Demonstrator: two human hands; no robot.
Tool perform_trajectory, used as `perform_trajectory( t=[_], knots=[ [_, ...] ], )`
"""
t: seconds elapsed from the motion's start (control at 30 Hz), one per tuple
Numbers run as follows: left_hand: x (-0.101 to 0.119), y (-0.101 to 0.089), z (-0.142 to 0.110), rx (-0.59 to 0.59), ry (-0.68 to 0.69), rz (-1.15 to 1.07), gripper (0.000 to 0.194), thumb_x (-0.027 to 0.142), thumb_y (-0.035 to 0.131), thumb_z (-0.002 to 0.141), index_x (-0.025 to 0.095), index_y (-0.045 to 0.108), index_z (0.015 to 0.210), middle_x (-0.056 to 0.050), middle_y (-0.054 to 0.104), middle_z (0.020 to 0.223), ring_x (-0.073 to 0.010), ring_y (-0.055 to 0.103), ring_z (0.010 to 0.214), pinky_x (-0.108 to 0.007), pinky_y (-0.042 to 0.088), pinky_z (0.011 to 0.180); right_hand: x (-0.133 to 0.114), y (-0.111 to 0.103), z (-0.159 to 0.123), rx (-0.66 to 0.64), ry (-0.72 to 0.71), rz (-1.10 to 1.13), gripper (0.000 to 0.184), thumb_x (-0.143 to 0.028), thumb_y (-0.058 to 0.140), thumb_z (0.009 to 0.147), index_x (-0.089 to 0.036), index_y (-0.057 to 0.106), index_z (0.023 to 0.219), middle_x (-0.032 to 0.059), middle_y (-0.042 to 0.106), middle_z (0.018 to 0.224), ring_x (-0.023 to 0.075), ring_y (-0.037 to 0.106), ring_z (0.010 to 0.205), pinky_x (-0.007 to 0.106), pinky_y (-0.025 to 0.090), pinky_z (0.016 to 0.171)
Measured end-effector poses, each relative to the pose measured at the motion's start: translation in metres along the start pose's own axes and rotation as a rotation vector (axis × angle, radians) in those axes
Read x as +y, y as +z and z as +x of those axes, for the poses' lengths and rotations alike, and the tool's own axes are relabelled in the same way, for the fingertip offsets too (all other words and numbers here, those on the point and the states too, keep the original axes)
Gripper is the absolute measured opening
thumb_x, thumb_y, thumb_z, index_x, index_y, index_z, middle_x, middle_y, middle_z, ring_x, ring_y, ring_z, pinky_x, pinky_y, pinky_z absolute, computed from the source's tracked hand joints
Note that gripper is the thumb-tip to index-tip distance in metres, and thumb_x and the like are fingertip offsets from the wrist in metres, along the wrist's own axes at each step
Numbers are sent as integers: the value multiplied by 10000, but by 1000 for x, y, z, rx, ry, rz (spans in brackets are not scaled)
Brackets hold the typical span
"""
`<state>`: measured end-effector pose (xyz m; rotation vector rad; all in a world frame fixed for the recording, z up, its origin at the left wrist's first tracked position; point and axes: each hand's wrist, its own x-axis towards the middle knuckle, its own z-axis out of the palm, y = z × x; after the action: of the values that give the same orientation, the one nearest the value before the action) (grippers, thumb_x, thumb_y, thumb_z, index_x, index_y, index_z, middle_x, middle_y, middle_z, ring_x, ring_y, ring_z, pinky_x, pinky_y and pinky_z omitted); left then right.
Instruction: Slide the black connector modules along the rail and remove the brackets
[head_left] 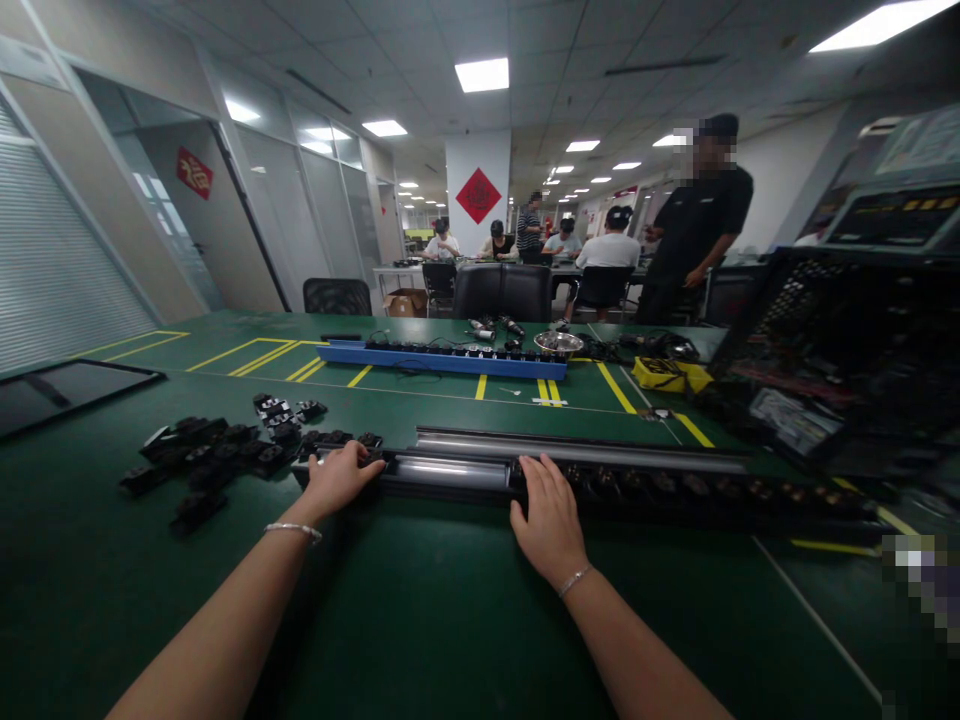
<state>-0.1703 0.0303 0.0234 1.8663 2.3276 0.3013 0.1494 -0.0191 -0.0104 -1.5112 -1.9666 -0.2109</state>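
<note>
A long black metal channel point(450, 474) lies across the green table in front of me, its bare silvery inside showing between my hands. Dark socket modules point(660, 485) with wires fill its right part. My left hand point(341, 480) is closed at the channel's left end, thumb and fingers around a black socket module point(367, 458) that they partly hide. Stretched fingers of my right hand point(553, 520) rest on the channel at the first module of the filled part. Left of the channel lies a pile of loose black modules point(214, 455).
Behind the channel lies a second dark strip point(585, 450). Farther back are a blue channel point(450, 362) with modules, a metal bowl point(559, 343) and a yellow item point(670, 376). An open equipment case point(817, 350) stands right. Beyond the table, a person point(701, 220) stands and others sit.
</note>
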Motion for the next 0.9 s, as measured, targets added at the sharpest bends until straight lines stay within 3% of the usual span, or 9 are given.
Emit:
perform_trajectory(
  t=[0.6,0.77,0.9],
  knots=[
    [-31,-10,8,-5,-61,20,427,550,416,757,207,539,981,-121,646,1071,-324,545,1070,-638,168,992,1,1,0,18,-6,6,519,-175,443,774,-110,432,1288,104,512,1291,220,316,1294,404,285,1051],
    [-37,-14,8,-31,-89,16,439,538,414,757,193,530,1003,-119,638,1080,-302,572,1034,-458,390,891,0,1,-1,6,2,13,523,-176,435,776,-117,425,1296,100,508,1297,221,314,1297,404,283,1052],
    [-46,-14,10,-23,-96,-7,440,542,422,748,184,522,982,-115,637,1058,-271,597,979,-347,445,784,0,0,0,-3,5,10,518,-174,433,778,-114,429,1293,97,506,1300,221,311,1299,403,278,1056]
  ],
)
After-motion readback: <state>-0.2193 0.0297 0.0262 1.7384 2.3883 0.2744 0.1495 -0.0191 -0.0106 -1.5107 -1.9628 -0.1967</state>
